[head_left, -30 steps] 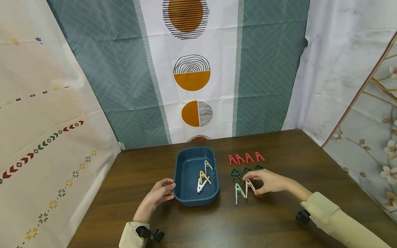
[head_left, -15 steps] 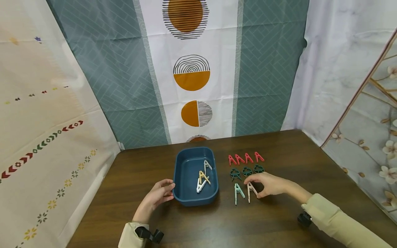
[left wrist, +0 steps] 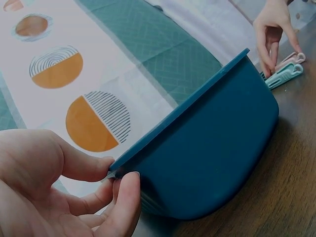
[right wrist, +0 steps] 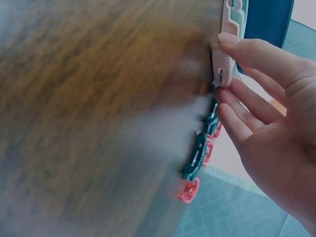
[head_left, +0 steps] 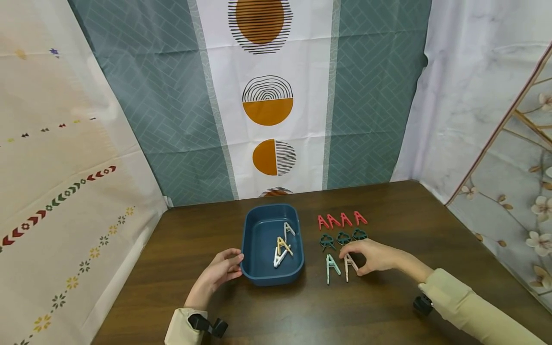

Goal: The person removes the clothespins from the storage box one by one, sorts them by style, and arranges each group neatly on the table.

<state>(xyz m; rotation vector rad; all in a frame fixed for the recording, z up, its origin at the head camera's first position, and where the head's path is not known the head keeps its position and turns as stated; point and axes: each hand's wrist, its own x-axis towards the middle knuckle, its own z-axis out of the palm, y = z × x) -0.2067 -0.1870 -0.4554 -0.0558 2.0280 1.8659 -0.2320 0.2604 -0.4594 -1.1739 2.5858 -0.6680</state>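
Observation:
My left hand [head_left: 223,271] pinches the left rim of a dark blue plastic bin [left wrist: 212,133] between thumb and fingers. Inside the bin lie a white clothespin [head_left: 279,259], a yellow clothespin [head_left: 283,246] and a grey-white clothespin [head_left: 289,230]. To the right of the bin, my right hand [head_left: 372,255] holds a pale pink clothespin [right wrist: 223,66] lying on the table, with the thumb on one part and fingertips at its end. A mint green clothespin [head_left: 331,267] lies just left of the pink one, apart from it.
Behind the right hand stands a row of dark green round clips [head_left: 343,238]. Farther back, several red clothespins [head_left: 346,220] form another row. All rest on a dark brown wooden table [head_left: 276,316], with patterned cloths [head_left: 366,96] hanging around its edges.
My right hand has shifted slightly right with the pink clothespin, so it now lies apart from the mint one. The left hand and bin stay in place.

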